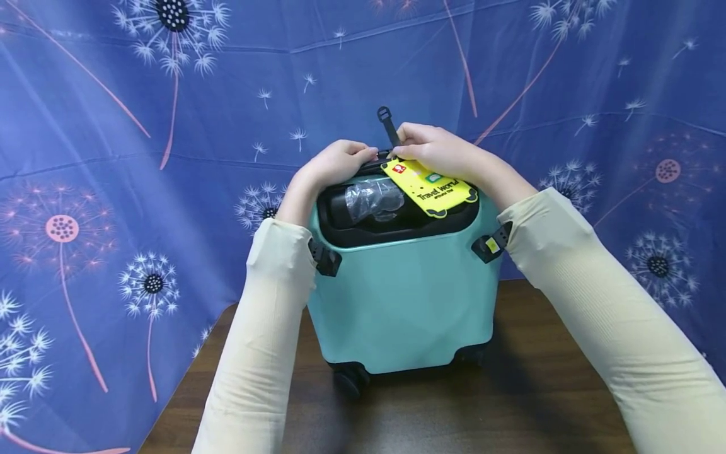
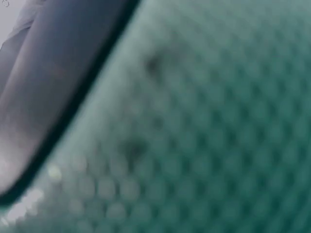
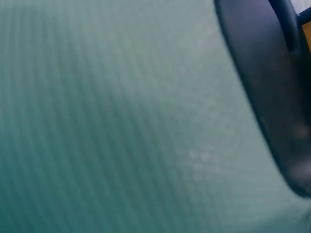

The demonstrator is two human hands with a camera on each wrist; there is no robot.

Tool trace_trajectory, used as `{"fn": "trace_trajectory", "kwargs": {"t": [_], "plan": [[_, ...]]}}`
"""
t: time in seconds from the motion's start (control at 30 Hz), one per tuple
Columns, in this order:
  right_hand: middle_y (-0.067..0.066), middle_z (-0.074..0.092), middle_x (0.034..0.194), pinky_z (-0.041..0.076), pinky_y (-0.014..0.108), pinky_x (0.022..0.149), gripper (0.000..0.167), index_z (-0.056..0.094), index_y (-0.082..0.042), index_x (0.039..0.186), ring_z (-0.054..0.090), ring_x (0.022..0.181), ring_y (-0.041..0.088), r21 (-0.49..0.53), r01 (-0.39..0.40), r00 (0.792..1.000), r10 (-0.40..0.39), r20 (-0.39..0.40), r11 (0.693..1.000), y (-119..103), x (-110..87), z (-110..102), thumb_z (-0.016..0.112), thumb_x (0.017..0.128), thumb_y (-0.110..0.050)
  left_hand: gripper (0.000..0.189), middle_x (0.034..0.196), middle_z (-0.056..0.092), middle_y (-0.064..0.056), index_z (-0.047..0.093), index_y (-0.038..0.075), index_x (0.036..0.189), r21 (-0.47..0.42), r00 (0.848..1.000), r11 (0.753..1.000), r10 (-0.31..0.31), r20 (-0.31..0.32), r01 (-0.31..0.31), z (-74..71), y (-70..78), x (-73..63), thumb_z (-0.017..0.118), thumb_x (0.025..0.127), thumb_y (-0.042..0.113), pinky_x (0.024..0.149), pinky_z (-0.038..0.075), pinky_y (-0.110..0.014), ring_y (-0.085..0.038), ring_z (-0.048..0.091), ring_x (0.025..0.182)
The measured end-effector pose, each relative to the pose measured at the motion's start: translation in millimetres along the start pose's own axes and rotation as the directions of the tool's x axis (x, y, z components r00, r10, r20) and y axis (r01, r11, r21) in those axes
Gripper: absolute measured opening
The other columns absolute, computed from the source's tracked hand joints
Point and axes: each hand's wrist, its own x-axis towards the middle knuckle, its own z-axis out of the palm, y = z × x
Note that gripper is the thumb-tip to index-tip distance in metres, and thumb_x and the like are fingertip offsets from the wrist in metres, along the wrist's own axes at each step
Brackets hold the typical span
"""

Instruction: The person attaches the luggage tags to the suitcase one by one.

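Observation:
A mint-green suitcase (image 1: 408, 296) stands upright, with a black recessed panel (image 1: 340, 234) on top. Its black carry handle (image 1: 371, 168) runs behind the fingers. Over the panel hangs a yellow luggage tag (image 1: 428, 189) printed "Travel World". The tag's black strap (image 1: 388, 123) rises above the handle, its buckle end pointing up. My right hand (image 1: 433, 148) pinches this strap between thumb and fingers, just above the tag. From the left, my left hand (image 1: 338, 162) pinches the dark strap right at the handle. Both wrist views show only the blurred green shell (image 2: 218, 121) and black panel edge (image 3: 262, 87).
Clear plastic film (image 1: 371, 200) covers part of the recess. Black wheels (image 1: 350, 380) sit under the suitcase on a dark wooden table (image 1: 408, 416). Behind hangs a blue curtain (image 1: 215, 113) with dandelion prints. Black wrist cameras (image 1: 326, 257) are strapped over the cream sleeves (image 1: 266, 321).

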Motion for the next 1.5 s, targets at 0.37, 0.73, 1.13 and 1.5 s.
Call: {"fn": "trace_trajectory", "kwargs": {"t": [0.37, 0.73, 1.13, 1.5], "plan": [[0.003, 0.049, 0.079, 0.036, 0.025, 0.063, 0.017, 0.042, -0.009, 0.095, 0.048, 0.063, 0.013, 0.053, 0.014, 0.999, -0.012, -0.034, 0.998, 0.1, -2.2, 3.0, 0.040, 0.100, -0.025, 0.036, 0.060, 0.042, 0.003, 0.071, 0.016, 0.105, 0.011, 0.996, 0.999, -0.049, -0.075, 0.050, -3.4, -0.5, -12.1, 0.044, 0.098, 0.039, 0.067, 0.035, -0.025, -0.015, 0.042, 0.067], [0.011, 0.059, 0.117, 0.036, 0.026, 0.075, 0.020, 0.053, -0.005, 0.095, 0.051, 0.087, 0.015, 0.153, 0.039, 0.997, -0.028, -0.073, 0.988, 1.7, -6.5, 1.5, 0.049, 0.098, -0.024, 0.036, 0.125, 0.061, -0.003, 0.064, 0.009, 0.120, -0.050, 1.000, 0.999, 0.020, -0.013, -0.020, -5.2, -2.1, -10.6, 0.043, 0.100, 0.030, 0.099, 0.038, -0.029, -0.012, 0.051, 0.117], [0.004, 0.062, 0.098, 0.040, 0.023, 0.072, 0.025, 0.066, -0.009, 0.107, 0.053, 0.081, 0.014, 0.212, 0.059, 0.990, -0.030, -0.136, 0.975, 5.4, -14.1, 0.9, 0.062, 0.090, -0.028, 0.025, 0.116, 0.067, -0.001, 0.071, 0.012, 0.110, -0.325, 0.987, 0.944, -0.108, -0.122, 0.063, -5.9, -1.1, -10.0, 0.065, 0.090, 0.026, 0.091, 0.045, -0.024, -0.007, 0.057, 0.109], [0.003, 0.055, 0.091, 0.036, 0.026, 0.072, 0.025, 0.063, -0.009, 0.098, 0.048, 0.085, 0.018, 0.174, 0.064, 0.980, -0.029, -0.198, 0.983, 5.2, -10.6, 2.1, 0.060, 0.091, -0.033, 0.035, 0.112, 0.068, -0.011, 0.064, 0.005, 0.117, -0.405, 0.905, 0.912, -0.116, -0.409, -0.066, 2.1, -3.0, -4.0, 0.071, 0.083, 0.010, 0.084, 0.051, -0.025, -0.019, 0.066, 0.098]]}}
